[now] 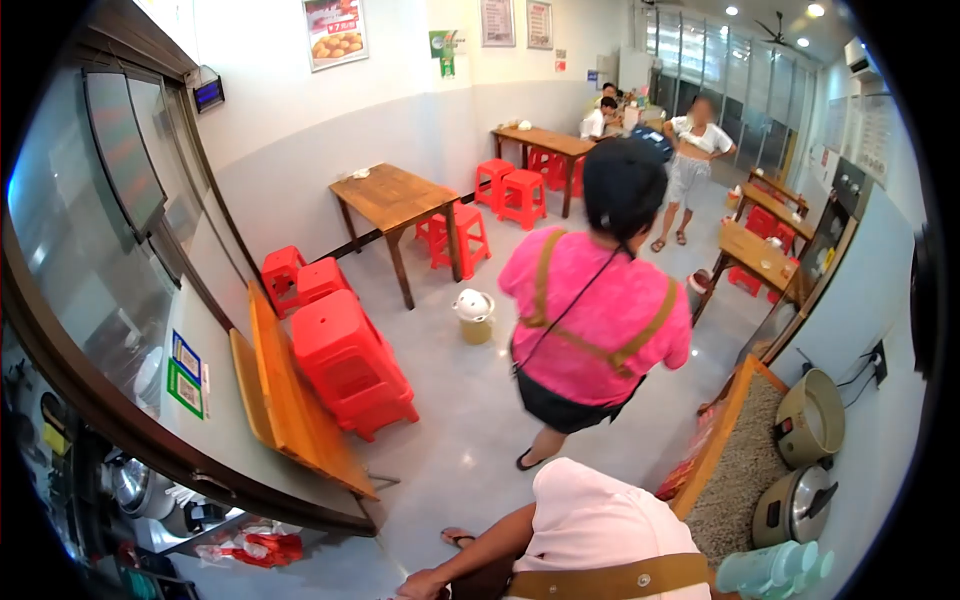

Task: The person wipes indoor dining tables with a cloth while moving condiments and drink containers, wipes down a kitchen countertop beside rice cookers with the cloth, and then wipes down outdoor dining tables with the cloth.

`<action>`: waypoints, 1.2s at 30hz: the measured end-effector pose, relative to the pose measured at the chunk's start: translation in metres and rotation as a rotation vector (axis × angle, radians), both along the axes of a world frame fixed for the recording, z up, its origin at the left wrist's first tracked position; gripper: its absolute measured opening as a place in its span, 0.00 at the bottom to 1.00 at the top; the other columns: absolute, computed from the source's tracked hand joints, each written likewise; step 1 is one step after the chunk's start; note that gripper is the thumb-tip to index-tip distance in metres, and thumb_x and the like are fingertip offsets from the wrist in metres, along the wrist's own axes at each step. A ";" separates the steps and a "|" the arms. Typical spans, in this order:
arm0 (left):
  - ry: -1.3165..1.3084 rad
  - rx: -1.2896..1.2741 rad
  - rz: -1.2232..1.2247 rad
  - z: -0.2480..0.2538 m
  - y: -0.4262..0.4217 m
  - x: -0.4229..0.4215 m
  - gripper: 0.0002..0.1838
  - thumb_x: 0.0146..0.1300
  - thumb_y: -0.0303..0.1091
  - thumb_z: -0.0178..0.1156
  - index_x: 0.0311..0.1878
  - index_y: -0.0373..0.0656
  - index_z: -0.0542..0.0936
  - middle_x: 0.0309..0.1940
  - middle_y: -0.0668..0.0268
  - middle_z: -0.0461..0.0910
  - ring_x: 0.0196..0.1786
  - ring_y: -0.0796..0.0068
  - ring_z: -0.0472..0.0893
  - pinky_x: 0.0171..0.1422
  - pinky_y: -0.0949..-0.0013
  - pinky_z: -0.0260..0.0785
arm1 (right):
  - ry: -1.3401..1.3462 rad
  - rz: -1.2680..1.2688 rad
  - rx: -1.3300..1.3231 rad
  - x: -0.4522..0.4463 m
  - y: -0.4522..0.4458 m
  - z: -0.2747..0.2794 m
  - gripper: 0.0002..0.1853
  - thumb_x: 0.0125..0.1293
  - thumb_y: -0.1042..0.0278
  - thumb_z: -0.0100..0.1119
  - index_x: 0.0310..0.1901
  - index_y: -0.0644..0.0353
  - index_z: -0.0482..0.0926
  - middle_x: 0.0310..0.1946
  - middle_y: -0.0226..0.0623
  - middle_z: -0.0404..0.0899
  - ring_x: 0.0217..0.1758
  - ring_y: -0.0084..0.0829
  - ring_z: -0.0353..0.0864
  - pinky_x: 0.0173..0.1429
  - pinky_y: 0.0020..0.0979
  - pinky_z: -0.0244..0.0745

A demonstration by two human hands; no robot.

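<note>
Neither my left hand nor my right hand can be made out in view. Close in front, at the bottom, is a person in a light pink top [610, 510] with a brown strap. That person's bare arm reaches down to the left, and the hand [425, 583] is partly cut off by the frame edge; what it holds is hidden. Beyond stands another person, seen from behind, in a bright pink shirt [590, 300], a black cap and tan straps.
Stacked red stools [345, 355] stand by folded wooden boards [300, 400] at left. A bin [475, 322] is on the floor. Wooden tables [400, 197] line both sides. At right are a rice cooker [810, 420] and turquoise cups [765, 568]. Several people are farther back.
</note>
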State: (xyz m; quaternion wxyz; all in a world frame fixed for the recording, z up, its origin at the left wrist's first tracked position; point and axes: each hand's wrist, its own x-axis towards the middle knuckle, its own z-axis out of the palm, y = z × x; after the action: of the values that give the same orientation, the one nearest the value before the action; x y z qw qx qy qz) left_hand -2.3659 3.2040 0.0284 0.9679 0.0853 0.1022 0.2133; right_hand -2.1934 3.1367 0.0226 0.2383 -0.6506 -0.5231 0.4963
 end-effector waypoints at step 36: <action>0.620 -0.243 0.479 0.016 0.415 0.053 0.25 0.72 0.36 0.60 0.69 0.42 0.69 0.61 0.56 0.78 0.63 0.54 0.78 0.72 0.49 0.70 | 0.747 -0.262 -0.498 0.032 0.450 0.144 0.34 0.68 0.76 0.62 0.75 0.65 0.64 0.66 0.43 0.76 0.67 0.34 0.78 0.71 0.36 0.73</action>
State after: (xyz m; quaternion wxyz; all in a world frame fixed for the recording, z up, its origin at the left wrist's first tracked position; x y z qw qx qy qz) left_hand -2.3125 3.6188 0.0440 0.8171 0.0043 0.4307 0.3830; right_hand -2.1619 3.5863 0.1666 0.3072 -0.5254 -0.1800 0.7728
